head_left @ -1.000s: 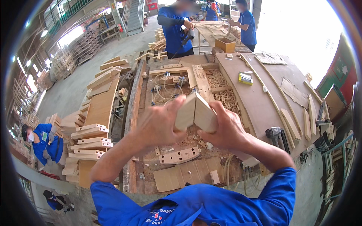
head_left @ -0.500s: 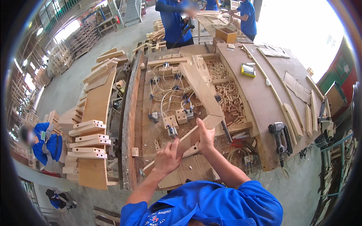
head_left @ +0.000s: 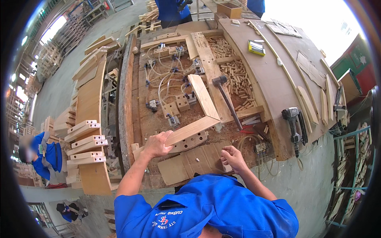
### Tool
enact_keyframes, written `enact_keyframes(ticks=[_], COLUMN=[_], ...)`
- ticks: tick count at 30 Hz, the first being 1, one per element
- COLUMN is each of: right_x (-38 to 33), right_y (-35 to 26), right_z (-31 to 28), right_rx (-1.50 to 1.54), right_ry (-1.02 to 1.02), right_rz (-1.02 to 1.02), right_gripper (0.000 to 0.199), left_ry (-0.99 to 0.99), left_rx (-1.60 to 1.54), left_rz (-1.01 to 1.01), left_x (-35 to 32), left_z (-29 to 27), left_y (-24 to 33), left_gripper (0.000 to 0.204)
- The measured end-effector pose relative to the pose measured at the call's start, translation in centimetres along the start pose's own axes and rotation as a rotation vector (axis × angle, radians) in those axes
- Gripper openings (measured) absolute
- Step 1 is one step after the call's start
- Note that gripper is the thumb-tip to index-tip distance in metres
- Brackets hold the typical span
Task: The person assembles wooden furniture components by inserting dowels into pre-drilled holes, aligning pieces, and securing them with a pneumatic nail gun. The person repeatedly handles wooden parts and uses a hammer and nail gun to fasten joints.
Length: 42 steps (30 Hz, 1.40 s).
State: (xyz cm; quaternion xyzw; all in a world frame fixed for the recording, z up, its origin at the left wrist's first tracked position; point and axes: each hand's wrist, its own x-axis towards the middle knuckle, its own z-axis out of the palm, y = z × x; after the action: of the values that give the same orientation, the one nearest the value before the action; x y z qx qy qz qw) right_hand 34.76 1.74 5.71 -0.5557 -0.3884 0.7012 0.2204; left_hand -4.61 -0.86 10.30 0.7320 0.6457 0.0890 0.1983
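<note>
Far left of the jig bench (head_left: 131, 99): stacked curved wooden parts (head_left: 85, 139), piled within reach. On the bench's near left, left hand (head_left: 156, 144) closed over the lower end of the L-shaped wooden frame piece (head_left: 198, 115), seemingly pressing it flat against the jig blocks. Right of that, right hand (head_left: 233, 158) loosely curled, holding nothing, fingertips resting on a flat board (head_left: 186, 164). Further right, hammer (head_left: 226, 101) beside the dowel pile (head_left: 236, 77); nail gun (head_left: 293, 123) at the bench's right edge.
</note>
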Motion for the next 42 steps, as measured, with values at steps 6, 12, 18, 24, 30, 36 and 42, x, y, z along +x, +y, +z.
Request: enact_keyframes(ticks=[6, 12, 18, 24, 30, 36, 42], right_x=[0.9, 2.7, 3.9, 8.2, 13.6, 19.0, 21.5], right_y=[-1.3, -2.1, -3.0, -9.7, -13.8, -13.5, -12.6], right_z=[0.7, 1.6, 0.3, -0.3, -0.2, 2.7, 5.6], right_rx=[-0.048, -0.188, -0.405, -0.601, -0.909, -1.204, -1.332], right_ry=[0.019, -0.001, 0.120, 0.351, 0.545, 0.545, 0.545], right_rz=[-0.115, -0.200, -0.323, -0.560, -0.586, -0.417, -0.259], right_gripper=[0.034, 0.035, 0.038, 0.037, 0.064, 0.119, 0.142], left_ry=[-0.096, 0.062, 0.107, -0.159, -0.173, -0.183, -0.200], left_rx=[-0.007, 0.131, 0.152, 0.325, 0.305, 0.259, 0.286], left_rz=[0.053, 0.181, 0.064, -0.065, 0.107, 0.144, 0.121], left_x=[2.9, 3.6, 0.6, -2.1, -0.8, -0.2, -0.3], left_z=[-0.3, 1.0, 0.8, 0.6, 1.3, 1.8, 1.6], left_y=[-1.9, -4.0, -5.1, -8.0, -9.6, -9.7, -9.7], left_gripper=[0.068, 0.065, 0.062, 0.062, 0.061, 0.059, 0.054])
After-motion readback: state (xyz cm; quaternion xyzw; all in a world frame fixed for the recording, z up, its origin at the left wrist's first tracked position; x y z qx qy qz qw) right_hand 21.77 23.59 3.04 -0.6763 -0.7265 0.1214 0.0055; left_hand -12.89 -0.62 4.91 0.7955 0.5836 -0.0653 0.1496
